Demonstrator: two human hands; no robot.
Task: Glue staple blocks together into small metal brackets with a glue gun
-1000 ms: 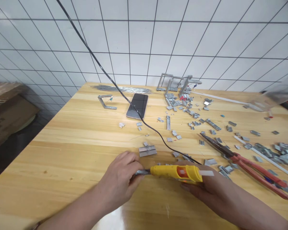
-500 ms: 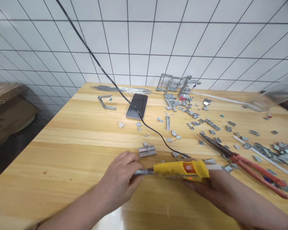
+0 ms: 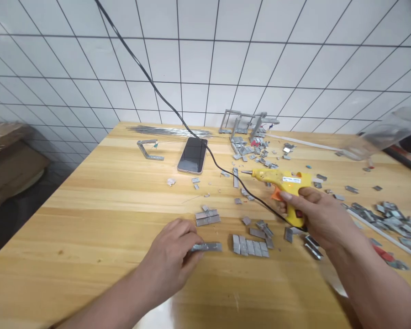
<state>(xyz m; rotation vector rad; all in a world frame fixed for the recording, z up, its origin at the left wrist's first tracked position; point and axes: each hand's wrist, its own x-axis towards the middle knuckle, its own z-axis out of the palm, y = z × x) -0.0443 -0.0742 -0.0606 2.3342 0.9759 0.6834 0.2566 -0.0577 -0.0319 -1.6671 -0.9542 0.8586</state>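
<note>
My left hand [image 3: 178,249] pinches a narrow grey metal strip [image 3: 210,246] low over the wooden table, its free end pointing right. In my right hand [image 3: 311,210] is a yellow hot glue gun [image 3: 277,178], its nozzle aimed left and its orange trigger near my fingers. The gun's black cord [image 3: 222,171] runs up and left across the view. A row of small grey metal pieces [image 3: 250,246] lies just right of the strip. Behind my left hand rests a small assembly of flat grey pieces [image 3: 208,216].
A phone [image 3: 192,156] lies near the tiled wall, beside thin metal rods [image 3: 167,131]. Small grey frames [image 3: 243,123] stand at the back, with an angular bracket [image 3: 149,150] to their left. Loose metal pieces [image 3: 397,219] are scattered at right. A clear plastic container [image 3: 380,137] sits at far right.
My right hand has drawn the glue gun away from the strip, to the right and farther back, turning it on its side. My left hand stays in place with the strip.
</note>
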